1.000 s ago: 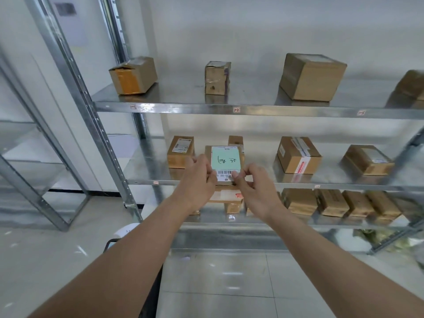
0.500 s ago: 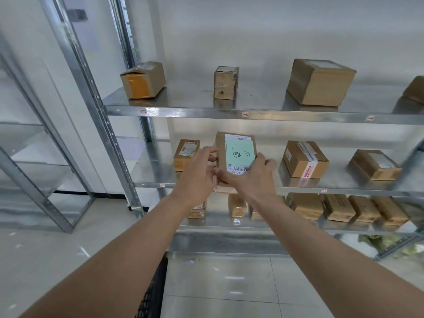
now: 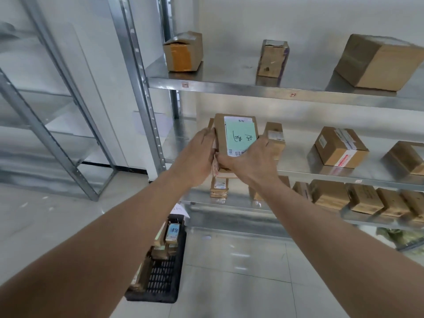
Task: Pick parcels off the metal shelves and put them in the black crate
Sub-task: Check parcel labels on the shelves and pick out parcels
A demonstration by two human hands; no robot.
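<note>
I am seeing the held parcel (image 3: 236, 138) sitting between my left hand (image 3: 197, 157) and right hand (image 3: 250, 161), in front of the middle shelf (image 3: 321, 174). Three parcels are standing on the top shelf (image 3: 229, 87) above it, spaced left to right. The black crate (image 3: 160, 271) is lying on the floor, near and lower left, with parcels resting in it.

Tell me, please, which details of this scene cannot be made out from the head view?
- Green-label parcel: its underside and what sits beneath it are hidden by the left hand and right hand.
- Handwriting on its label: too small and blurred to read.
- Black crate: its near side is covered by the left forearm, so its full contents are unclear.
- Parcels at the right edge: cut off by the frame.
</note>
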